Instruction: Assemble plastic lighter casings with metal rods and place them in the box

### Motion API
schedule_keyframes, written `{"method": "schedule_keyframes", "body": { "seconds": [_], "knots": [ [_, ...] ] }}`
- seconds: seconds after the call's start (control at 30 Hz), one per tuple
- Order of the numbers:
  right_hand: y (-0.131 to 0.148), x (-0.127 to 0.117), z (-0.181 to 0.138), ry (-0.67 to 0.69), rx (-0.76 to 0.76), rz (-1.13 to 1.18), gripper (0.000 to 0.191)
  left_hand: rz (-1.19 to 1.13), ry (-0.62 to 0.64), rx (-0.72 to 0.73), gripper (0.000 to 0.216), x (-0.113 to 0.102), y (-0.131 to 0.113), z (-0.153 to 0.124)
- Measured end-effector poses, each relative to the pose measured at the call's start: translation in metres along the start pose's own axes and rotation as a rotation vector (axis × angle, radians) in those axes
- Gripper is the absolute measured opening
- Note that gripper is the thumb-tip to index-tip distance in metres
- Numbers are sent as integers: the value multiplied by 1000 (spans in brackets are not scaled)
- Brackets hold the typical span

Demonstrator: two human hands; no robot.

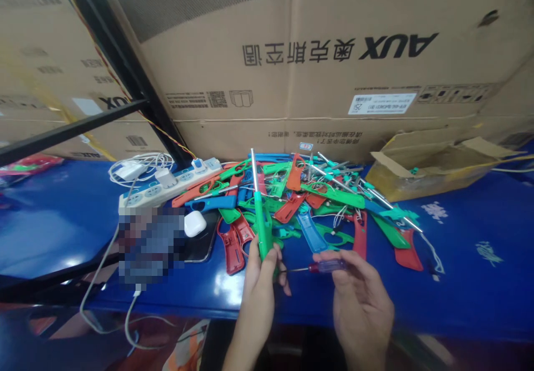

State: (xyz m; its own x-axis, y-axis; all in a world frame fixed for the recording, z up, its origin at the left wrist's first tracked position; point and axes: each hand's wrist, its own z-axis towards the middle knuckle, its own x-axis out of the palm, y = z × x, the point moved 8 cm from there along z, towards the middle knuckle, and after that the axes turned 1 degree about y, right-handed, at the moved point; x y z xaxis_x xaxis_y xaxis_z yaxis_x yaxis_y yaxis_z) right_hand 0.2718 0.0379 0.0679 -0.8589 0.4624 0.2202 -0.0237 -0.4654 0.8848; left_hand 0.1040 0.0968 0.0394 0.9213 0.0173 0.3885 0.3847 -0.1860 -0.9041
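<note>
My left hand [261,282] is closed round the lower end of a green plastic lighter body [262,223] with a long metal tube that points up and away. My right hand [359,298] pinches a small screwdriver [321,266] with a red and clear handle. Its thin shaft points left toward the base of the green piece. Just beyond both hands lies a pile of red, green and blue plastic lighter shells [308,204] mixed with metal tubes and thin wires, spread on the blue table [459,282].
A white power strip [167,184] with plugged chargers and cables sits at left, by a white earbud case [194,223] on a dark phone. An open cardboard tray [438,165] stands at right. Large cardboard boxes [317,54] wall the back. A black metal frame [104,54] slants at left.
</note>
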Motion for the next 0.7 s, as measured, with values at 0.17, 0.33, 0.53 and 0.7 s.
{"method": "schedule_keyframes", "body": {
  "seconds": [0.17,0.33,0.53,0.7],
  "knots": [
    [4,3,0,70,-34,-110,21,1,-5,0,31,1,0,1],
    [-1,1,-3,65,70,-157,26,-1,-16,-18,36,0,2,1],
    [-3,2,0,82,27,43,24,-16,-6,-11,33,-1,3,1],
    [2,6,5,118,29,117,18,-29,-21,-48,46,-3,6,2]
  ]
}}
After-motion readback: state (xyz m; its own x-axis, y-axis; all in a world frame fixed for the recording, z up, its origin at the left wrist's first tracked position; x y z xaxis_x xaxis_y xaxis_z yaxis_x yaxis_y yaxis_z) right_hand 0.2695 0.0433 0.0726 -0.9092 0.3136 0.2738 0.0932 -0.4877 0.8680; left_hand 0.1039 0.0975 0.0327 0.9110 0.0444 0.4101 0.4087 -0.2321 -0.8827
